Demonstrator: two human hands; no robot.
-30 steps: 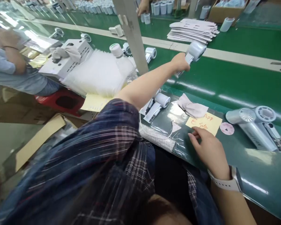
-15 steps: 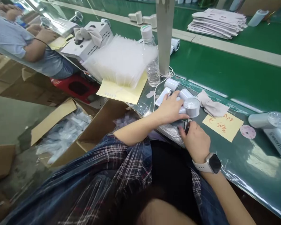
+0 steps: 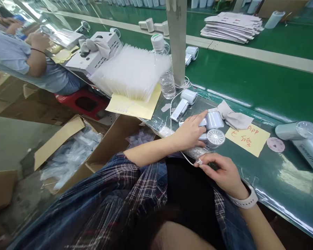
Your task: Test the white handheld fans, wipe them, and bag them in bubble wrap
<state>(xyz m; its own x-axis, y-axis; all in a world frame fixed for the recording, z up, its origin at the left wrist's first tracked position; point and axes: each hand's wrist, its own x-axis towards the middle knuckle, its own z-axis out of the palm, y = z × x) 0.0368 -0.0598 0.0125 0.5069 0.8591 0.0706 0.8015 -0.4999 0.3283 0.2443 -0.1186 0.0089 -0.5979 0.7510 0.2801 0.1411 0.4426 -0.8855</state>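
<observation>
My left hand (image 3: 189, 132) lies curled over the handle of a small white handheld fan (image 3: 215, 138) at the near edge of the green work mat (image 3: 284, 173), holding it down with its round grille facing up. A second fan (image 3: 213, 119) lies just behind it, touching my fingertips. My right hand (image 3: 221, 172) is pinched on the end of a thin white cable (image 3: 184, 158), which runs back under my left wrist toward the grey post (image 3: 176, 41). The plug end is near the fan's handle but apart from it; I judge the cable not yet connected, though my left hand hides the base of the handle and I cannot tell for certain.

A third fan (image 3: 184, 102) lies apart, farther up the mat, and more fans (image 3: 297, 131) rest at the right edge. A grey cloth (image 3: 233, 118) sits just beside the second fan, and a yellow note (image 3: 247, 140) with red handwriting lies next to a pink round sticker (image 3: 275, 144).

Behind these stand a water bottle (image 3: 164, 73) and a stack of clear bags (image 3: 131, 74) on yellow paper. An open carton (image 3: 73, 152) of bagged parts stands on the floor to my left. Another person's arm (image 3: 35, 59) works at the next station.

By my reading, the fan is positioned and gripped, the cable is in hand, and the joining of the two remains.
</observation>
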